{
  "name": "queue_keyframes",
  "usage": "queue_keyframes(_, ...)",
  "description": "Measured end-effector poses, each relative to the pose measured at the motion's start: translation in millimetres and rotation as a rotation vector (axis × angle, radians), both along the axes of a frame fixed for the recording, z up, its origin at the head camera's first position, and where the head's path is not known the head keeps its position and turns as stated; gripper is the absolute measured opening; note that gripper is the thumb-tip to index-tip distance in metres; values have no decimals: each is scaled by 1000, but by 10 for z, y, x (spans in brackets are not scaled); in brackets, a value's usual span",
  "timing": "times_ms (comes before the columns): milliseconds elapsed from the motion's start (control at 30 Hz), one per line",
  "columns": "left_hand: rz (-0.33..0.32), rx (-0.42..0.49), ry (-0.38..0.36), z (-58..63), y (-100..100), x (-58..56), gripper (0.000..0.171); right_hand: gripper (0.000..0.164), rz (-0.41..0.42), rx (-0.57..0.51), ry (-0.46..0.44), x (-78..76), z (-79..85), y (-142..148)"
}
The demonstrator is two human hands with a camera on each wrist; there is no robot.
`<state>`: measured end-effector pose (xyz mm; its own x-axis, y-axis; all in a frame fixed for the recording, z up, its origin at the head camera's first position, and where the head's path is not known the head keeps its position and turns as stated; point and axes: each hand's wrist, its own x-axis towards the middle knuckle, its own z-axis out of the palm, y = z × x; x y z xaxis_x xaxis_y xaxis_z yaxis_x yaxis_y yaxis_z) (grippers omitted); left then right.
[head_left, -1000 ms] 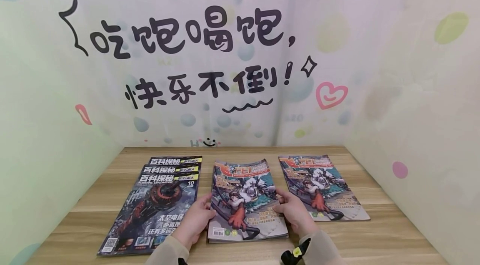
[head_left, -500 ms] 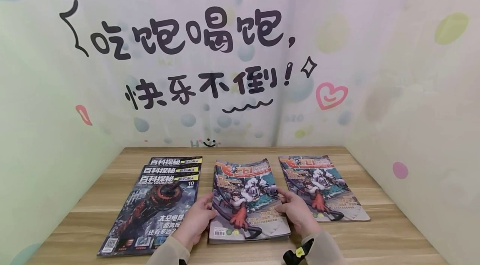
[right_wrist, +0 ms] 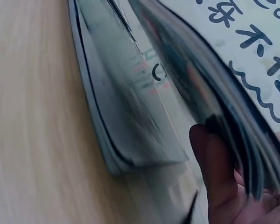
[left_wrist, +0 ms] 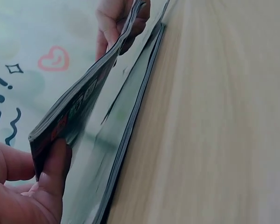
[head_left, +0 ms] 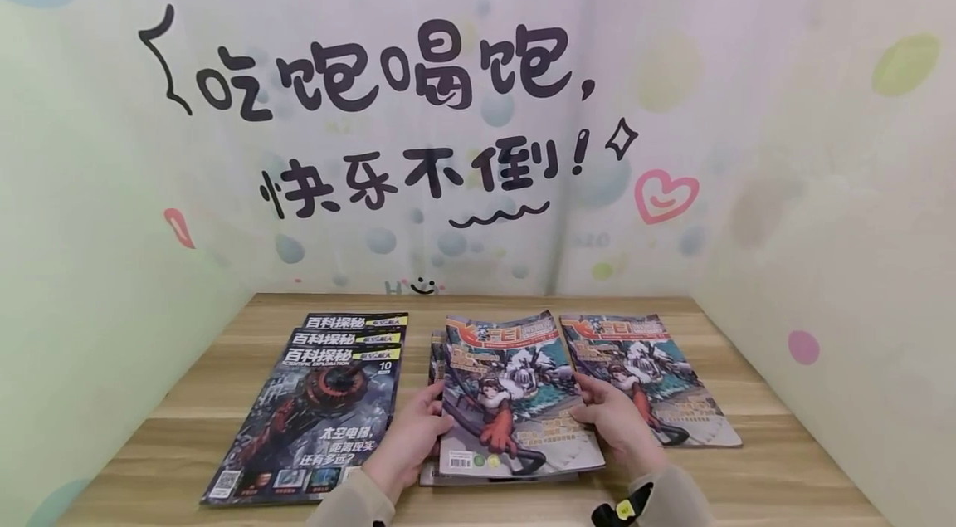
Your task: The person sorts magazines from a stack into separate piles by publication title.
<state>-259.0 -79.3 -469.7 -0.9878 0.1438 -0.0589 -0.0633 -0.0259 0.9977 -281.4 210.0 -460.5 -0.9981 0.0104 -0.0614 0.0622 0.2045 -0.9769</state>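
Both hands hold a magazine (head_left: 515,402) with a red-gloved figure on its cover. My left hand (head_left: 415,434) pinches its left edge and my right hand (head_left: 618,426) pinches the right edge. In the left wrist view the held magazine (left_wrist: 84,93) is tilted, with a gap below it. Beneath it another magazine (head_left: 436,354) lies on the table, mostly covered in the head view. The right wrist view shows fingers (right_wrist: 217,168) on the underside of the lifted magazine (right_wrist: 210,74), whose page edges fan slightly apart.
A magazine with the same cover (head_left: 672,382) lies on the right, partly overlapped by the held one. To the left, three science magazines (head_left: 306,411) lie overlapped in a fan. The wooden table (head_left: 777,469) ends at a printed wall (head_left: 478,112) behind.
Both hands have raised the middle magazine and shifted it to the right, uncovering part of the one beneath. The side magazines stay where they lay; the head view has turned slightly left.
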Motion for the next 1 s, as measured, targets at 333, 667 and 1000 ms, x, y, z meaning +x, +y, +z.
queue_keyframes(333, -1, 41, -39, 75, 343, 44, 68, 69, -15, 15, -71, 26, 0, 372)
queue_keyframes(667, -3, 65, -47, 112, 761, 60, 67, 73, -23, 16, -79, 79, 56, 784)
queue_keyframes(1000, -21, 70, -59, 128, 1101, 8, 67, 77, -2, -6, -77, 114, 57, 1173)
